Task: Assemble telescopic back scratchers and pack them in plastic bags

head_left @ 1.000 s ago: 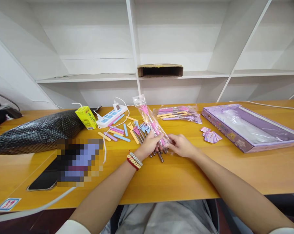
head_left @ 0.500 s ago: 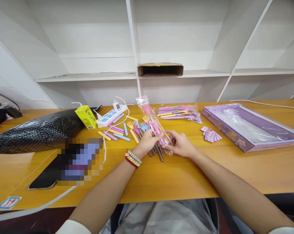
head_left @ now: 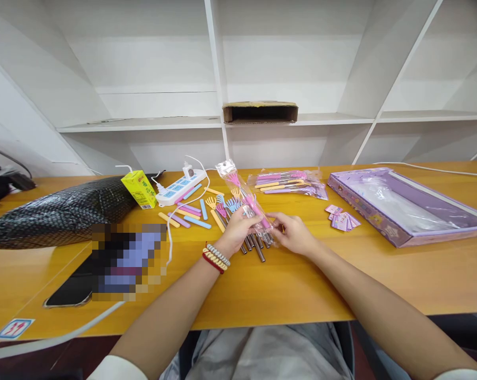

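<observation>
A pink back scratcher [head_left: 254,207] lies inside a clear plastic bag [head_left: 226,169], its claw end pointing away from me. My left hand [head_left: 240,227] pinches the bagged scratcher around its handle. At the bag's near end, my right hand [head_left: 292,232] has its fingertips closed on the plastic. Beneath them, several unbagged back scratchers with yellow, pink and blue claws [head_left: 234,205] and metal rods [head_left: 258,250] lie in a pile on the table. Loose coloured handle sleeves [head_left: 193,211] are scattered to the left. Several bagged back scratchers [head_left: 289,182] lie behind my right hand.
On the left are a power strip [head_left: 183,187], a yellow drink carton [head_left: 139,189], a black wrapped package [head_left: 64,211] and a phone [head_left: 70,282]. To the right lie small printed cards [head_left: 343,219] and a purple box [head_left: 400,235]. A cardboard box [head_left: 260,113] rests on the shelf.
The bagged scratcher has tilted, its claw end shifting left and nearer, its handle end slightly right. My right hand's fingers have moved a little along the bag's near end.
</observation>
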### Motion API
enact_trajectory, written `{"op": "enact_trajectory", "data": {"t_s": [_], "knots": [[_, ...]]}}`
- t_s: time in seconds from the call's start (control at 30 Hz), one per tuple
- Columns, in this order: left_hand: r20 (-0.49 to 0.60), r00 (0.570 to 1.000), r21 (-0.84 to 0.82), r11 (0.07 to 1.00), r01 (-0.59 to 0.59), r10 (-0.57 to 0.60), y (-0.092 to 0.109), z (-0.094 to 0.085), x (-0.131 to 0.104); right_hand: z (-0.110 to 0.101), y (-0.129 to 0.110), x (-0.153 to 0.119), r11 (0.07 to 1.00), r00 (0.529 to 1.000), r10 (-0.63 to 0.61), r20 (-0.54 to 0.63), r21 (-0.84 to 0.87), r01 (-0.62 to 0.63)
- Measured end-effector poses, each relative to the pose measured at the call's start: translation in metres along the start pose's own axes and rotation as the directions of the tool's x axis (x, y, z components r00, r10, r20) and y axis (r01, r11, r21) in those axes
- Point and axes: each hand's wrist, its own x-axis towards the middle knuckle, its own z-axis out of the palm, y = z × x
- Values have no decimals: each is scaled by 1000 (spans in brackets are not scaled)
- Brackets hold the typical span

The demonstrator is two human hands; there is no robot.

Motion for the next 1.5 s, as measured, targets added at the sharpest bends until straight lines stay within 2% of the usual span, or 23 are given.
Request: {"op": "enact_trajectory", "data": {"t_s": [0.33, 0.4, 0.53, 0.63, 0.77, 0.93, 1.1, 1.37, 1.5], "knots": [[-28, 998, -1, 998, -59, 59, 2, 0, 1, -3, -1, 0, 999, 1000, 17, 0, 44, -17], [-49, 996, -13, 997, -72, 71, 5, -5, 2, -9, -3, 0, 996, 999, -20, 29, 89, 17], [-54, 996, -38, 996, -77, 74, 12, -19, 5, -16, -5, 1, 978, 981, -177, 80, 127, 166], [-43, 997, -55, 996, -64, 62, 12, -23, 7, -13, -4, 2, 970, 971, -238, -7, 42, 238], [3, 999, -53, 998, -41, 41, 8, -20, 6, -9, -3, 3, 972, 966, -231, -113, 5, 233], [51, 998, 8, 999, -37, 37, 8, -14, 4, -11, -6, 4, 966, 982, -172, -81, 181, 184], [79, 993, 83, 992, -97, 90, 8, -11, 2, -10, -10, 5, 939, 999, -46, 2, 340, 43], [136, 989, 110, 991, -75, 60, 10, -5, -3, -6, -10, 4, 925, 990, 94, 109, 358, -127], [121, 993, 103, 994, -21, 9, 12, -5, -4, -4, -9, 4, 915, 983, 148, 105, 362, -176]]}}
